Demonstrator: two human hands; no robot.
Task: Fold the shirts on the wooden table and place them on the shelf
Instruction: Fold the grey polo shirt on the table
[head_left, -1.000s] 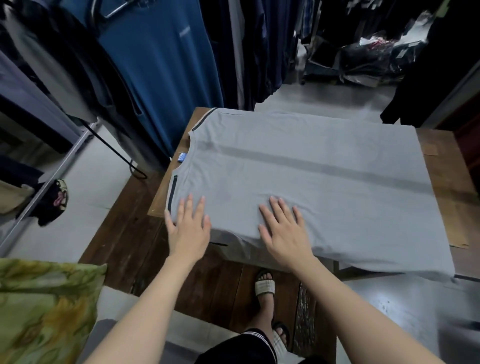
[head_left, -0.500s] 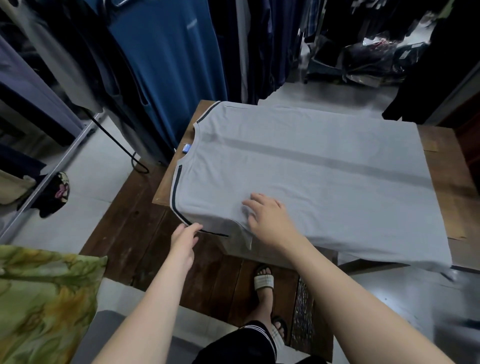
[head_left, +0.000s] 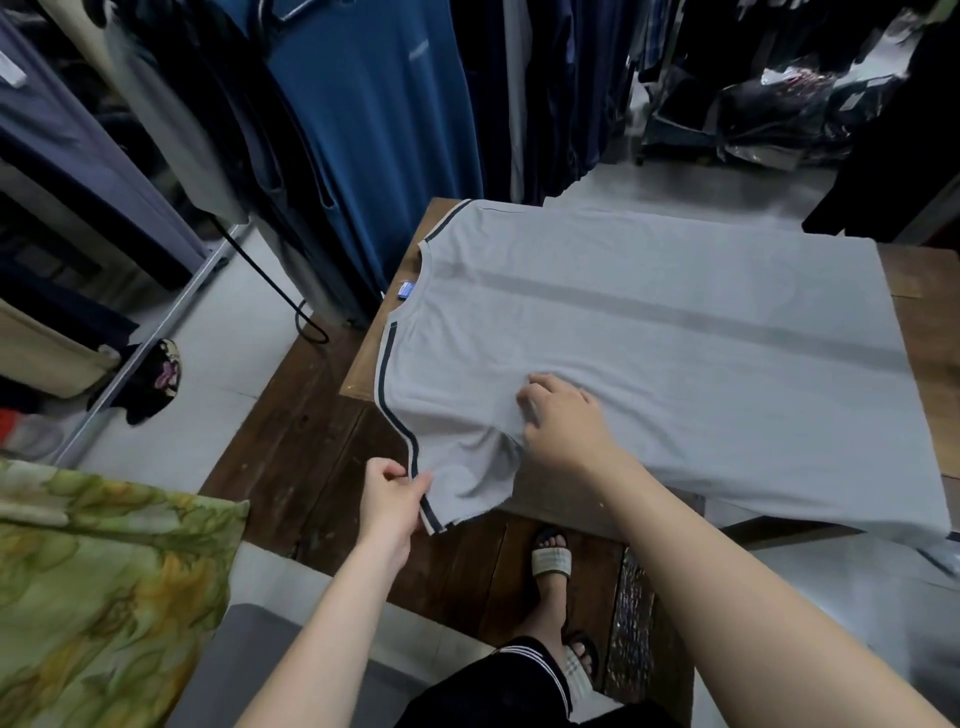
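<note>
**Item:** grey T-shirt, one, lying flat on the wooden worktop.

**Position:** The body is covering most of the worktop. Its long axis is running 9 to 3 o'clock, with the collar and blue neck label at 9 and the hem at 3. A darker band is running along that axis. The near edge is overhanging the worktop at 6 o'clock.

**Part in hand:** near sleeve, with a dark-striped shoulder seam, is being drawn off the worktop corner toward 7 o'clock.

**Left hand**: fingers and thumb are pinching the striped edge at the sleeve's outer end, holding it out past the worktop edge.

**Right hand**: lying at 2 o'clock from the left hand, on the shirt body where the sleeve joins it. Its fingers are curling into the cloth, which is puckering around them, so they appear to be gripping a small fold rather than lying flat.

**Governing relation:** The sleeve is lying between the two hands, with the left hand nearer its free end and the right hand anchoring its root. The body is lying at 12 to 2 o'clock from the left fingers, so the sleeve is likely heading that way, across the long axis.

**Progress:** judged early; the body is not yet folded.

**Shelf:** not being made out with certainty in this view.
</note>
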